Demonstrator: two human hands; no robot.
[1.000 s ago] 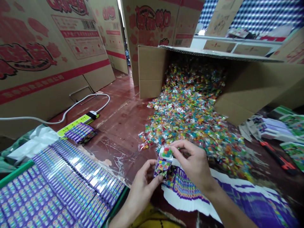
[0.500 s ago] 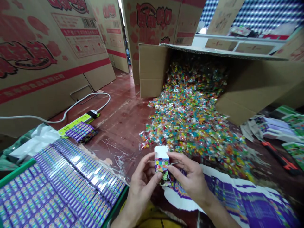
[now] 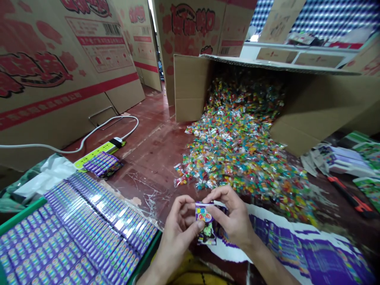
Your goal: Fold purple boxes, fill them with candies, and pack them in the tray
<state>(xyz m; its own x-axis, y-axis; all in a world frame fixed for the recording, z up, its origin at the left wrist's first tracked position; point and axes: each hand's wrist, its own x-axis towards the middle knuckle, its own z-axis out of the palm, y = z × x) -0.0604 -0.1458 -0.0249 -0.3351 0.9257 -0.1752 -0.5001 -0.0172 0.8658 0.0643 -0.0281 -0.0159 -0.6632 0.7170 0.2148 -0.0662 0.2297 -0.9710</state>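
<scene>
While pinched upright: small box (image 3: 205, 221) (purple) between both hands' fingers (image 3: 198, 226).

The small purple box (image 3: 204, 222) is partly covered by the fingers of the left hand (image 3: 178, 229) and the right hand (image 3: 234, 221), so its sides cannot be seen. The green crate (image 3: 20, 215) of packed boxes runs off the bottom-left corner. The flat purple sheets (image 3: 311, 249) blur toward the right edge, print unreadable.
</scene>
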